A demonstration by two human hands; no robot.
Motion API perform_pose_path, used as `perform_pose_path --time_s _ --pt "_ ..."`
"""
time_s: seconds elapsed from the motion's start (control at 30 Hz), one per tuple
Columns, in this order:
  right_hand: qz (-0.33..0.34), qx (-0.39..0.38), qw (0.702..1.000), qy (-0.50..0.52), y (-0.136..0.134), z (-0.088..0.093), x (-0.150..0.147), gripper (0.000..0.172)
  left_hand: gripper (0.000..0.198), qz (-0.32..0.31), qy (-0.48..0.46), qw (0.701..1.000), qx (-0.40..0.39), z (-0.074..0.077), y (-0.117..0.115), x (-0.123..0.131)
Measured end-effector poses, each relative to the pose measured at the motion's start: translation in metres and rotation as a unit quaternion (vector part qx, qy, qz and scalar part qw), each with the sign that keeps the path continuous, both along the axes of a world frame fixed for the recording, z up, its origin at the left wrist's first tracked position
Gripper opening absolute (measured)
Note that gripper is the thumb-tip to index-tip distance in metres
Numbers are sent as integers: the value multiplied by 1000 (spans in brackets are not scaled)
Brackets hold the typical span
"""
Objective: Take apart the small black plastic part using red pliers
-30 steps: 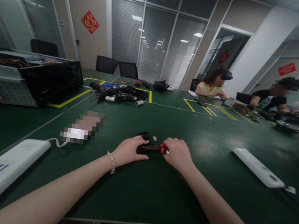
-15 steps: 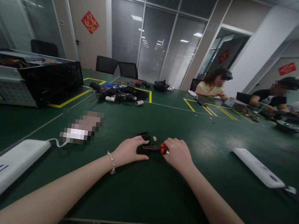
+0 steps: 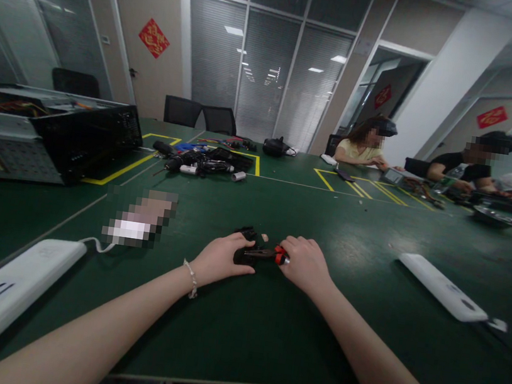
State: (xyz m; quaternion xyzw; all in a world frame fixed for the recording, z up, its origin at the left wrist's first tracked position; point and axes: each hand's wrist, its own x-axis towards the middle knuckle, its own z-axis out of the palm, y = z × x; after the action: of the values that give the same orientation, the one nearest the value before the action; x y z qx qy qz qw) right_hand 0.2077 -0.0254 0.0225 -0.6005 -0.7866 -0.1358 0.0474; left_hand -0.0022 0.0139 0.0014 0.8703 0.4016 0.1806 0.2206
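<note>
Left hand (image 3: 222,258) on black part (image 3: 240,256), right hand (image 3: 305,264) gripping pliers (image 3: 279,256), table edge (image 3: 239,382) apart

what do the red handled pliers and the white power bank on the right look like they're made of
Pliers: nose probably steel, from its dark metallic look; red handles likely plastic or rubber, judging by their bright colour. White power bank: probably hard plastic, since its shell looks smooth and satiny.
</note>
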Motion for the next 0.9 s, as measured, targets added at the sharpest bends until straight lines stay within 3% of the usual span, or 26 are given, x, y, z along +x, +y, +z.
perform_pose_path --time_s 0.3,0.9 --pt "5 10 1000 5 1 -3 0 17 59 -9 -16 999 33 -3 0 0" --pt "2 1 1000 4 0 -1 -1 18 59 -5 -21 1000 18 -3 0 0"
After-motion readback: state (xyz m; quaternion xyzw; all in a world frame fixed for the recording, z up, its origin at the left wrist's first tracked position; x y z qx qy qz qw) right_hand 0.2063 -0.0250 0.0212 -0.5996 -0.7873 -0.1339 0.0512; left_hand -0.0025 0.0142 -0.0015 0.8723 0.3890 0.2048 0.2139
